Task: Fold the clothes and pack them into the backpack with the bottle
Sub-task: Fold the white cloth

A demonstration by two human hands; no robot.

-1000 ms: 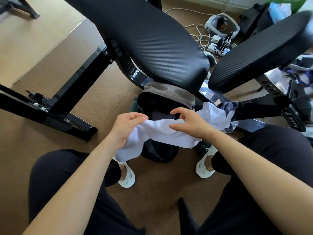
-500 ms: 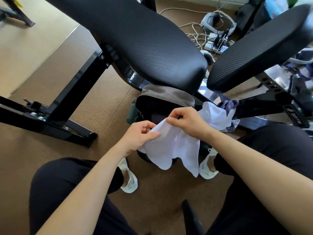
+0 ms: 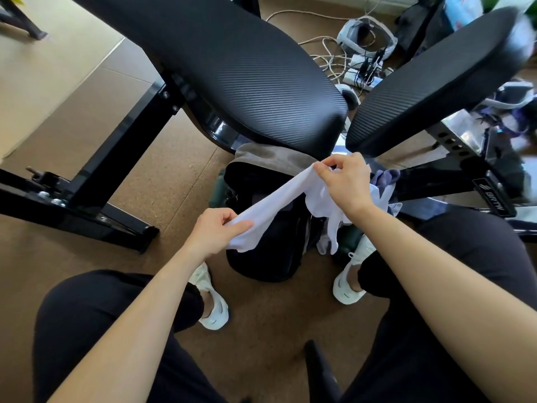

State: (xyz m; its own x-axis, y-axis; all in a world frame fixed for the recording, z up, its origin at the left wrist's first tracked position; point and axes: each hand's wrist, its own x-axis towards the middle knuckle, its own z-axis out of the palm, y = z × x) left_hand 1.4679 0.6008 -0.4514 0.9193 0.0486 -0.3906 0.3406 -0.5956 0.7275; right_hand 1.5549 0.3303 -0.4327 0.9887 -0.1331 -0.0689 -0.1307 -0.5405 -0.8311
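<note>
A white garment [image 3: 279,203] is stretched between my two hands above the open black backpack [image 3: 267,251], which stands on the floor between my feet. My left hand [image 3: 216,229] pinches the garment's lower left end. My right hand [image 3: 345,184] grips its upper right end, where more white cloth bunches and hangs down. A grey-purple garment [image 3: 383,181] lies just behind my right hand. A dark green bottle-like shape [image 3: 219,189] shows at the backpack's left side. A grey-brown flap [image 3: 267,154] tops the backpack.
Two black padded bench cushions [image 3: 232,68] [image 3: 436,80] overhang the backpack, on a black steel frame [image 3: 116,158]. Cables, a power strip [image 3: 360,74] and a white headset [image 3: 363,36] lie on the floor behind. My white shoes [image 3: 210,301] [image 3: 348,280] flank the backpack.
My hands have pulled apart, the right one rising toward the bench and the left one dropping, so the bunched white garment is now drawn out into a taut diagonal band.
</note>
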